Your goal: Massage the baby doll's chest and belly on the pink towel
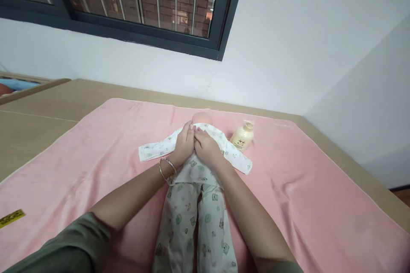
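Observation:
A doll-like figure in a white baby top (200, 172) and matching trousers (206, 222), both printed with small green and brown motifs, lies on its back with both sleeves spread. Part of its smooth pinkish head (202, 118) shows above the collar. On the upper chest rests my left hand (184, 143), fingers stretched out toward the collar, a silver bangle at the wrist. My right hand (206, 146) lies against it on the chest, its fingers also extended. The two hands touch along their inner sides. Nothing held is visible in either.
A pale yellow pump bottle (242, 136) leans or lies beside the sleeve on the right. The pink blanket (96, 170) covers a beige surface (41, 106) against a white wall. A yellow-and-black label (12, 218) is at the left edge. A dark-framed window (144, 42) is above.

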### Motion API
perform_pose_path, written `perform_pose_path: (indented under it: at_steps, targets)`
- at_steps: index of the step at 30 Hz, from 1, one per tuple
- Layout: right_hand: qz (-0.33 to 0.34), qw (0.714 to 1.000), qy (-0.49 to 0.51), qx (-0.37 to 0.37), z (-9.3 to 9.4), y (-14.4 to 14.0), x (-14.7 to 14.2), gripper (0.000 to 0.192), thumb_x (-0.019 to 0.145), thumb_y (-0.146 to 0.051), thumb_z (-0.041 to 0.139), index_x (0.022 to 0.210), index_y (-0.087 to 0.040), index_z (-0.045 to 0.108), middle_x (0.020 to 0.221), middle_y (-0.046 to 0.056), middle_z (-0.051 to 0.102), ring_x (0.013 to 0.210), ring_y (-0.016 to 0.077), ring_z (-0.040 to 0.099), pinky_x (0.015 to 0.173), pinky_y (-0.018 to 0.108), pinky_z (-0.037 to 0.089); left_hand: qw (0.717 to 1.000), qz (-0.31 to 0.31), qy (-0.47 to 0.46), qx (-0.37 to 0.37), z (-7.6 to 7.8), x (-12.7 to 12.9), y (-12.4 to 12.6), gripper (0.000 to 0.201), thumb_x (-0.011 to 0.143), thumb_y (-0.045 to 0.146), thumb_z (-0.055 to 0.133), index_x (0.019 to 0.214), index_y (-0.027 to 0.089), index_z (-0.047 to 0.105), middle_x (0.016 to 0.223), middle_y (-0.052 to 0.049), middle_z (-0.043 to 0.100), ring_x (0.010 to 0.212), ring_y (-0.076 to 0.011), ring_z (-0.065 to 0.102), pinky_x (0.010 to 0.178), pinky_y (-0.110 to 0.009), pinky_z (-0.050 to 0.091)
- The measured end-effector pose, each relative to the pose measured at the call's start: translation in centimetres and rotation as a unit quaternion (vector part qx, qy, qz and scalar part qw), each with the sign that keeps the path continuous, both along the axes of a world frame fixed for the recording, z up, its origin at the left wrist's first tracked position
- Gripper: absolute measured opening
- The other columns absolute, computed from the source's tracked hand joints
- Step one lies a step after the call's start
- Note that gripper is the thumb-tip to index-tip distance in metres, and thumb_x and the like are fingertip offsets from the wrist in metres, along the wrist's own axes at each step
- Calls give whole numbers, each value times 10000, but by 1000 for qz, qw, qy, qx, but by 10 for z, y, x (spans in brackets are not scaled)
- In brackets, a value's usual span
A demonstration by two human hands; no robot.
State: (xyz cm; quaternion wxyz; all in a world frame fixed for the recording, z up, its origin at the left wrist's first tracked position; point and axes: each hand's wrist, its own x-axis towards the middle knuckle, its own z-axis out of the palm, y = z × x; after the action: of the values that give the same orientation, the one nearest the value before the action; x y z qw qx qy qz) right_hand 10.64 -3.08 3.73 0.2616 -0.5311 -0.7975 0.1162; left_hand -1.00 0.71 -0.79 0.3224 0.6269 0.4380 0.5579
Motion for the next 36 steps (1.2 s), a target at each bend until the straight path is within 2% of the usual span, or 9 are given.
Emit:
perform_pose_path:
  at_steps: [3, 7, 10, 12, 17, 22, 24, 29, 36]
  targets:
    - [-9, 998, -56, -11, -8, 8, 5, 512, 1027, -201, 360, 1512, -166, 519, 1578, 101, 509, 1537, 224, 355, 1282, 462, 223, 1000, 1, 7, 14, -3, 1, -1, 512, 1053, 483, 335, 1379, 163, 564, 1405, -159, 654, 1330, -267, 604, 1178, -466, 448]
    - [-144, 982, -105, -56, -10, 11, 7, 584, 1071, -360, 347, 1558, -45, 417, 1653, 206, 349, 1562, 300, 294, 1269, 483, 233, 1000, 12, -1, 15, -3, 4, -6, 463, 1046, 438, 342, 1320, 156, 586, 1387, -167, 659, 1318, -268, 605, 1171, -473, 450]
    - [-210, 963, -157, -60, -9, 0, -4, 628, 1067, -323, 338, 1562, 63, 341, 1628, 294, 340, 1547, 360, 310, 1263, 504, 227, 1000, 15, -12, 10, -4, 3, -7, 436, 1040, 426, 345, 1273, 162, 602, 1332, -163, 688, 1283, -271, 625, 1158, -479, 457]
    - [-182, 965, -188, -38, -8, -8, -11, 602, 1055, -270, 346, 1563, 54, 351, 1629, 295, 337, 1551, 364, 301, 1267, 502, 214, 1000, 14, -22, 7, -6, 2, -7, 431, 1038, 430, 352, 1282, 168, 593, 1313, -158, 699, 1270, -270, 634, 1148, -474, 464]
    - [-38, 984, -171, -32, -5, 1, 3, 544, 1055, -262, 337, 1578, -136, 421, 1667, 128, 353, 1578, 273, 258, 1284, 471, 195, 1000, 8, -30, 4, -11, 0, -6, 486, 1044, 475, 360, 1400, 182, 514, 1353, -151, 680, 1304, -258, 619, 1146, -446, 465]
    - [-214, 963, -138, -92, -2, 6, 11, 652, 1068, -406, 310, 1579, -3, 354, 1644, 230, 355, 1552, 347, 305, 1257, 543, 237, 1000, 4, -14, 4, -11, 1, -7, 480, 1047, 465, 351, 1386, 174, 528, 1386, -159, 662, 1328, -268, 602, 1154, -455, 458]
    - [-232, 955, -164, -89, 0, -3, 1, 658, 1061, -378, 322, 1573, 34, 342, 1628, 280, 353, 1545, 386, 305, 1247, 573, 231, 1000, 5, -17, 3, -11, 0, -7, 468, 1046, 453, 350, 1362, 169, 545, 1368, -159, 673, 1318, -270, 607, 1151, -462, 460]
    - [-28, 980, -189, -50, -2, -13, -13, 575, 1027, -218, 342, 1596, -153, 387, 1670, 111, 356, 1584, 284, 236, 1286, 522, 151, 1000, 6, -20, -4, -11, -2, -5, 459, 1033, 433, 384, 1378, 173, 540, 1284, -140, 715, 1283, -266, 628, 1133, -462, 477]
    - [-200, 973, -93, -62, -14, 19, 23, 551, 1076, -362, 298, 1501, -80, 509, 1611, 203, 433, 1531, 300, 357, 1244, 440, 279, 999, -3, 36, 21, -16, 1, -2, 429, 983, 335, 455, 1367, 171, 555, 1370, -161, 662, 1309, -280, 611, 1176, -504, 425]
